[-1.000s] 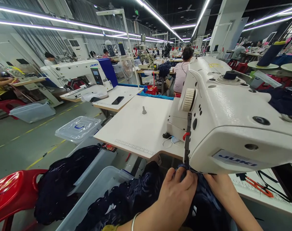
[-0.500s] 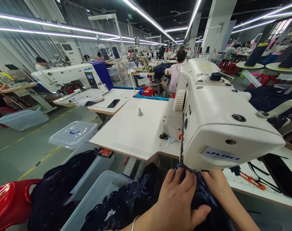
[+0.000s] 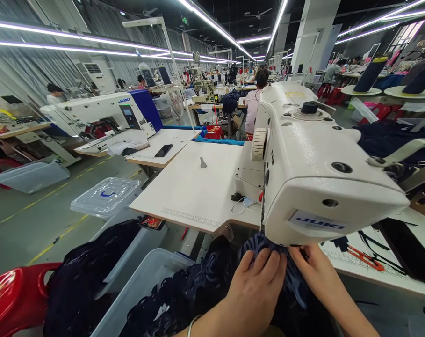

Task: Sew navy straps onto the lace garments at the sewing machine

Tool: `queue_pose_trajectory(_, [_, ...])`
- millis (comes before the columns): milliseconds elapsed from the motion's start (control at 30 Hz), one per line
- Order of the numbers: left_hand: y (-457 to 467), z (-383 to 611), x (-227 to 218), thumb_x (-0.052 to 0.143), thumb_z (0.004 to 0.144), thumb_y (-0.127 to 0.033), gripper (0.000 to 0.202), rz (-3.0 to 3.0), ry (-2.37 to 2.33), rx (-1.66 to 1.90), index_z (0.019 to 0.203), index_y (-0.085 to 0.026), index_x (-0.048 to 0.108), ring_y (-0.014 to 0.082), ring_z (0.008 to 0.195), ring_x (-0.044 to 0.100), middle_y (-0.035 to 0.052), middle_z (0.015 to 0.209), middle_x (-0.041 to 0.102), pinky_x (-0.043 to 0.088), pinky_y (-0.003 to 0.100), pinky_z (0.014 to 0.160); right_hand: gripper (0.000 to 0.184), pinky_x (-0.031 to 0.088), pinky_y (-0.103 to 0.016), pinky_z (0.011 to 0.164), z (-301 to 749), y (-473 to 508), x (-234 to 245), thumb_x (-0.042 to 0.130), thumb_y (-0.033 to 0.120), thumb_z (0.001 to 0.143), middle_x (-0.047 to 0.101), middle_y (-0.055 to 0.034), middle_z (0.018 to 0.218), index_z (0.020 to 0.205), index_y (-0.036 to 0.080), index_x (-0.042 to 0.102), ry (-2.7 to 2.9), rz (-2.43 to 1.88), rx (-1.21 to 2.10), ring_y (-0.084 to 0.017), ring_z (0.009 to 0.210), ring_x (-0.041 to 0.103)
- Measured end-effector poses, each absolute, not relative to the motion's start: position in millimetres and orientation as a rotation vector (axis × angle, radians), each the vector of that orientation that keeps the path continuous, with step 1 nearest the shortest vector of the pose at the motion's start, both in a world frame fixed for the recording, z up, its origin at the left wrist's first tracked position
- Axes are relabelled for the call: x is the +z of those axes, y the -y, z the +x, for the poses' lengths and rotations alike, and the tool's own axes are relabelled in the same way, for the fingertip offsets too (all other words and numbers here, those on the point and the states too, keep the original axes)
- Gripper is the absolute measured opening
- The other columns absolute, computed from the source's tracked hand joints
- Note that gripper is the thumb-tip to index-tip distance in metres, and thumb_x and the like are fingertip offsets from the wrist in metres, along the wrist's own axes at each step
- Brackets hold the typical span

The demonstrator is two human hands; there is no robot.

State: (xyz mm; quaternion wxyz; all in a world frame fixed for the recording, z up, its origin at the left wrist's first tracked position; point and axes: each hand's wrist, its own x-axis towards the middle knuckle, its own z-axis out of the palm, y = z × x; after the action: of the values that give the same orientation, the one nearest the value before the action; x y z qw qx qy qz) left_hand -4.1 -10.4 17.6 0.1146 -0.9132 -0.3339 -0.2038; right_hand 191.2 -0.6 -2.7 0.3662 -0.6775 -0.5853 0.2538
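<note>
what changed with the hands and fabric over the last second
The left hand spread its fingers flat on the dark lace fabric; its thumb, splayed out half a second ago, tucked back in. The right hand stayed pressing fabric under the sewing machine. The view shifted slightly.

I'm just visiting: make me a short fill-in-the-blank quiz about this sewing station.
1. Both hands, left hand and right hand, press dark blue ____ under the sewing machine.
2. The brand printed on the machine is ____.
3. The stool at lower left is coloured ____.
4. On the neighbouring table lies a black ____.

Missing words: fabric; JUKI; red; phone
</note>
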Motion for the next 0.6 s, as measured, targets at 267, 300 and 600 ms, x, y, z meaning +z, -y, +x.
queue_pose_trajectory(267, [11.6,1.8,18.5,0.041,0.098,-0.027,0.039,-2.523,1.06,-0.533,0.134,-0.018,0.054,0.0197,0.119,0.046,0.0054,0.13,0.057,0.03,0.032,0.097,0.032,0.042,-0.032,0.058,188.8,-7.5,1.7,0.041,0.053,0.083,0.066,-0.0066,0.068,0.077,0.024,0.054,1.501,-1.953,0.615,-0.025,0.064,0.06])
queue_pose_trajectory(300, [11.1,2.1,18.9,0.04,0.098,-0.026,0.039,-2.519,1.066,-0.547,0.133,-0.018,0.055,0.0195,0.119,0.046,0.0054,0.129,0.057,0.03,0.032,0.097,0.035,0.041,-0.032,0.057,188.9,-8.4,0.9,0.04,0.055,0.082,0.066,-0.0069,0.067,0.075,0.024,0.053,1.504,-1.964,0.608,-0.025,0.061,0.059])
queue_pose_trajectory(600, [10.9,1.4,20.4,0.039,0.099,-0.025,0.038,-2.556,1.08,-0.584,0.134,-0.019,0.053,0.0171,0.118,0.046,0.0007,0.131,0.057,0.029,0.034,0.097,0.036,0.041,-0.032,0.055,191.6,-8.3,-6.4,0.037,0.053,0.085,0.062,-0.0053,0.059,0.071,0.025,0.054,1.586,-1.923,0.532,-0.023,0.055,0.055])
